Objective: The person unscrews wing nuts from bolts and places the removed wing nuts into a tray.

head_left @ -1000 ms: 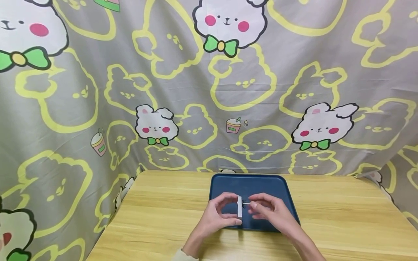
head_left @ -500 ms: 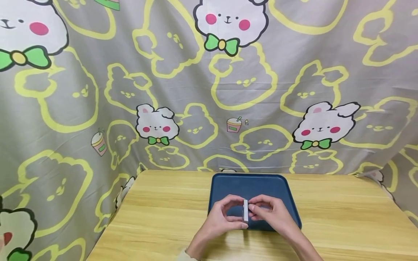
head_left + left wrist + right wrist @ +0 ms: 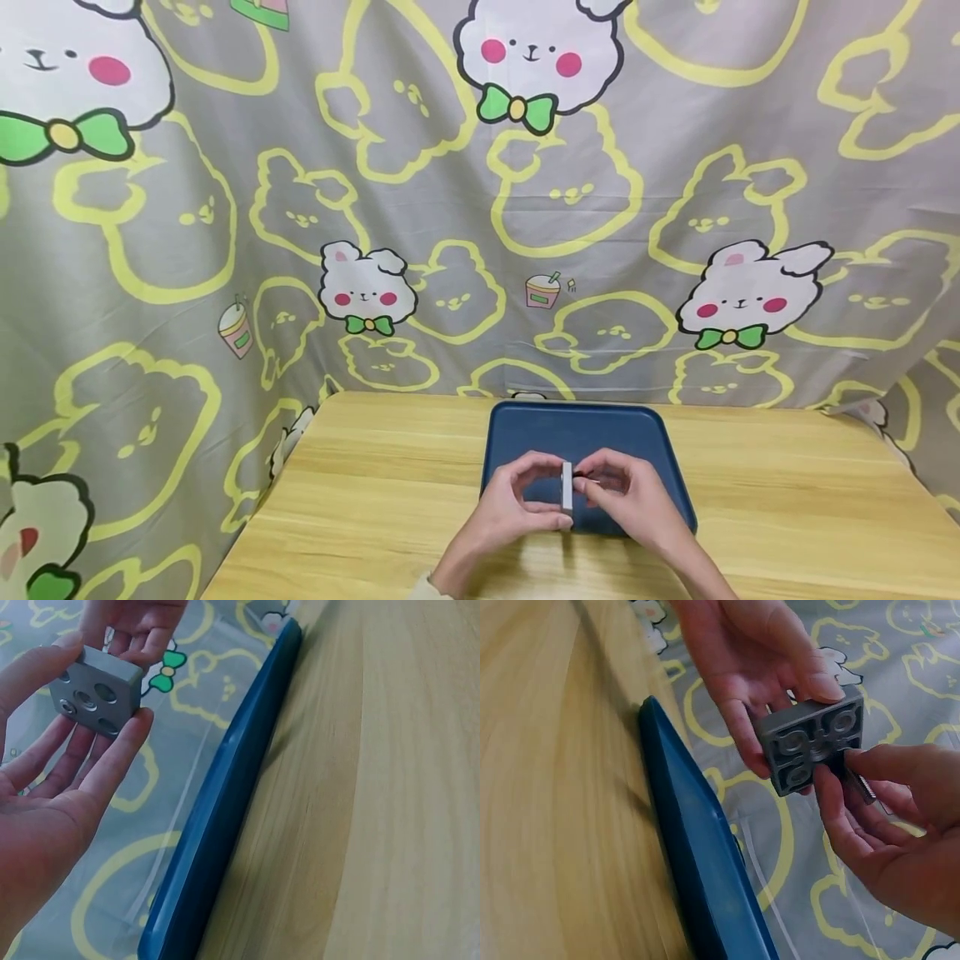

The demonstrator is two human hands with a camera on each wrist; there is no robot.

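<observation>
So, grey block [image 3: 94,688] between hands [image 3: 510,504]

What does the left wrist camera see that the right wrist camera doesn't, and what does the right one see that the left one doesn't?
Only the left wrist view shows the flat face of the grey block, with its round holes.

Only the right wrist view shows the block's other face, with raised rings, and a small ridged metal piece at the right hand.

Both show the left hand holding the block, the right hand, the blue tray, the wooden table and the patterned cloth.
</observation>
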